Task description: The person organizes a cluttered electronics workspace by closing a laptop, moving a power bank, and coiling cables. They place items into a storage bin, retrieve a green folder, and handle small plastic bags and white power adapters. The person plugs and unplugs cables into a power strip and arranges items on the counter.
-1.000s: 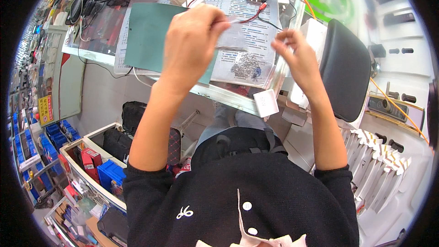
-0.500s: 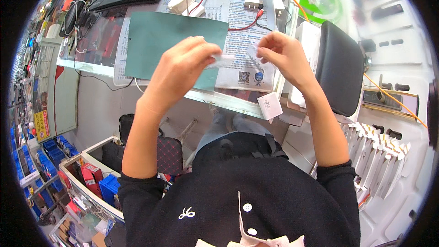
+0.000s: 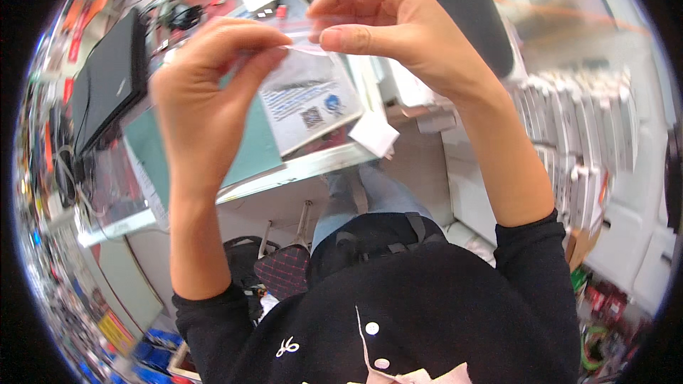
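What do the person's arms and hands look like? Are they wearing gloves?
No gloves: the left hand and right hand are bare, with short plain nails and no rings or watch showing. Black sleeves are pushed up, leaving the forearms uncovered. The black top has small white buttons.

clear bag [image 3: 302, 75] with white label [image 3: 306, 103]

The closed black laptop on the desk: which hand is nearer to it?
Left. The left hand is just beside the laptop, to its right; the right hand is farther right.
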A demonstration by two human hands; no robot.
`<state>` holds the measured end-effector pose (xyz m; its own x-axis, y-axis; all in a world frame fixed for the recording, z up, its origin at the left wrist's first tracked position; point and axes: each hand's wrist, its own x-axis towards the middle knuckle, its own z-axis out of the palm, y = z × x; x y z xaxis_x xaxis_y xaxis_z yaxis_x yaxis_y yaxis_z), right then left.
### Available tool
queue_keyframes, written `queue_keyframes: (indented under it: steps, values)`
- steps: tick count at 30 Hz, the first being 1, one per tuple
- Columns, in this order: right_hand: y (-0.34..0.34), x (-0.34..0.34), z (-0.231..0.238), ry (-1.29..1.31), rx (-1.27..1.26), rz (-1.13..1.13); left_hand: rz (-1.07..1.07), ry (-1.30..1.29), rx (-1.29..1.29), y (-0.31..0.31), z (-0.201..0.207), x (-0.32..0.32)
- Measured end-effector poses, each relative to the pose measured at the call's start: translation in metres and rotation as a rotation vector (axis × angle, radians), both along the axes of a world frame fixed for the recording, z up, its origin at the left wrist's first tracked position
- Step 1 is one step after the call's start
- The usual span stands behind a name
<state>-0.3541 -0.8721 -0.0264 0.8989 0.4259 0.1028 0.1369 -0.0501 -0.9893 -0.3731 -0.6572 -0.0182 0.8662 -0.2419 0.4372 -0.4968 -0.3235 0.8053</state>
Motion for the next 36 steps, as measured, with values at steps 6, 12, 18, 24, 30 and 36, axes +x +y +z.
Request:
queue_keyframes:
  steps: [6, 12, 18, 24, 30, 36]
  values:
    - [-0.070, -0.077, 0.029, -0.171, -0.092, -0.325, -0.316, -0.249, 0.240, -0.066, 0.042, -0.019]
    - [-0.151, -0.167, 0.020, -0.592, -0.618, -0.323, -0.586, -0.357, 0.427, -0.169, 0.016, -0.085]
    - [-0.237, -0.278, -0.053, -0.186, -0.424, -0.376, -0.854, -0.093, 0.293, -0.264, -0.059, -0.170]
    - [-0.291, -0.369, -0.098, 0.056, -0.323, -0.545, -0.980, 0.185, 0.287, -0.319, -0.105, -0.232]
    - [-0.309, -0.414, -0.125, 0.197, -0.342, -0.657, -1.097, 0.209, 0.307, -0.345, -0.141, -0.248]
    - [-0.280, -0.424, -0.182, 0.285, -0.311, -0.785, -1.207, 0.359, 0.465, -0.326, -0.181, -0.238]
